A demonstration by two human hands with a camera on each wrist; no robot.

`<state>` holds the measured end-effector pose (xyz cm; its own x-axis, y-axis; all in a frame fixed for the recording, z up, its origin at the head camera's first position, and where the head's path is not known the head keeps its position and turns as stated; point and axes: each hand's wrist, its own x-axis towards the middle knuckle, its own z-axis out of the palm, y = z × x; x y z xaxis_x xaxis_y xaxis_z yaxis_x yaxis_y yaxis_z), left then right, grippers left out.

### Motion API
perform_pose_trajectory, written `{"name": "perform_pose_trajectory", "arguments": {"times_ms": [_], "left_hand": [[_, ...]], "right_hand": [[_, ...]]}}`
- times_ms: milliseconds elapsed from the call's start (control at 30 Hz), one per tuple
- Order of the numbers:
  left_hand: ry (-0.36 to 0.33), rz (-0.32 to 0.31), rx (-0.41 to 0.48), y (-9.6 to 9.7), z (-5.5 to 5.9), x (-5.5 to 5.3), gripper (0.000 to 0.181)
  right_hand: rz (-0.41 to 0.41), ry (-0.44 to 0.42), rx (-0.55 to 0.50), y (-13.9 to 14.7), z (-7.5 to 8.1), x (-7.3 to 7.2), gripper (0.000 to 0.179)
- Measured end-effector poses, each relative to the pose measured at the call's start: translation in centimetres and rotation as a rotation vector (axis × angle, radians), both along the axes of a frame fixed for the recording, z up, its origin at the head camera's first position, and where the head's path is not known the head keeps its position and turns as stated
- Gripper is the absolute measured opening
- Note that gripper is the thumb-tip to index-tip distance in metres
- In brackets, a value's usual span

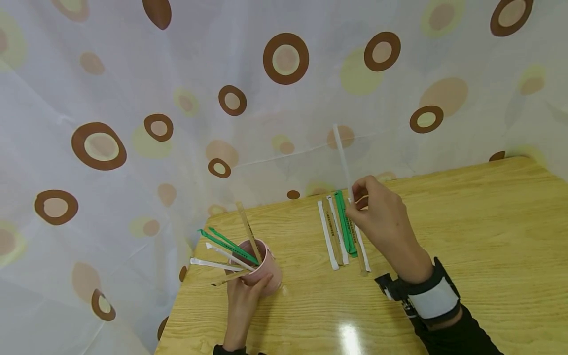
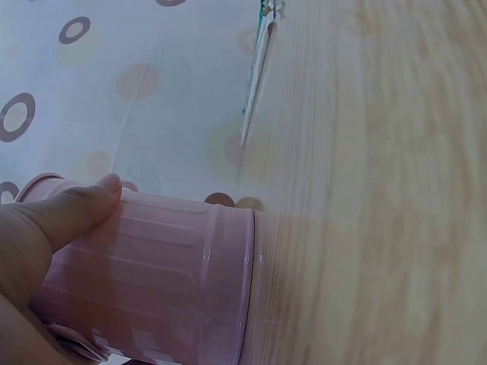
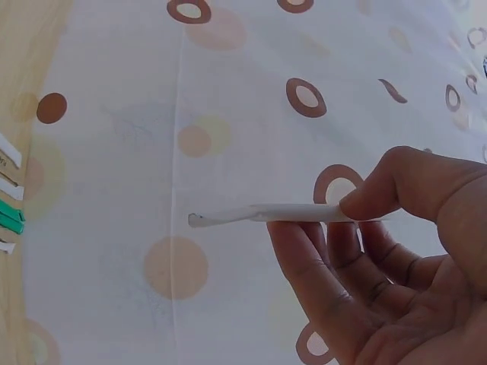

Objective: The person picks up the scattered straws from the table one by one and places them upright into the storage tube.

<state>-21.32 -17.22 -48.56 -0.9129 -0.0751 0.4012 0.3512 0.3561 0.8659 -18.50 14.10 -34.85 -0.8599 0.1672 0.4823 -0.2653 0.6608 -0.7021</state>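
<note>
My left hand (image 1: 241, 301) grips the side of a pink metal cup (image 1: 272, 276), which stands upright on the table. Its thumb lies along the ribbed wall in the left wrist view. Several paper-wrapped straws lean out of the cup, among them green straws (image 1: 222, 240), white ones and a brown straw (image 1: 248, 229). Between thumb and fingers my right hand (image 1: 387, 222) pinches a white wrapped straw (image 1: 342, 155), held up above the table; the right wrist view shows the wrapper's flat end.
Below the right hand, several wrapped straws lie side by side: white, brown and a green bundle (image 1: 345, 222). The wooden table (image 1: 466, 231) meets a white curtain (image 1: 328, 98) with brown ring patterns along its back and left edges.
</note>
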Motion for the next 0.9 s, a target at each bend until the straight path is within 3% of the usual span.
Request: {"name": "perform_pose_trajectory", "arguments": {"times_ms": [367, 633, 900], "left_hand": [[-0.02, 0.026, -0.023, 0.0, 0.1, 0.0, 0.085], [-0.078, -0.024, -0.006, -0.2, 0.1, 0.1, 0.087], [-0.053, -0.023, -0.018, 0.0, 0.3, 0.2, 0.086]], "right_hand": [[0.017, 0.025, 0.011, -0.4, 0.4, 0.5, 0.019], [0.051, 0.065, 0.016, -0.9, 0.8, 1.1, 0.019], [0.074, 0.05, 0.006, -1.7, 1.0, 1.5, 0.018]]}}
